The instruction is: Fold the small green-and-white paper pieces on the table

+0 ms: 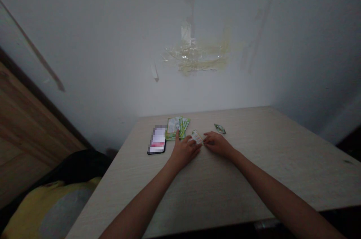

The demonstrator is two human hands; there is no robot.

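Observation:
A small white printed paper packet with green and orange marks [197, 137] lies between my two hands near the middle of the table. My left hand [184, 152] has its fingers bent over the packet's lower left edge, and its thumb sticks up beside the stack of green-and-white printed packets [173, 126]. At the packet's right edge, my right hand [217, 143] pinches with its fingertips. Behind the right hand sits a small, crumpled green packet [220, 129]. The fingers cover part of the held packet, so its full outline is hidden.
A phone [158, 139] with a lit, blurred screen lies left of the stack. The pale wooden table [254, 178] meets a wall [113, 43] bearing old tape [197, 56]. Beyond the table's left edge is a yellow-and-grey soft item [56, 205].

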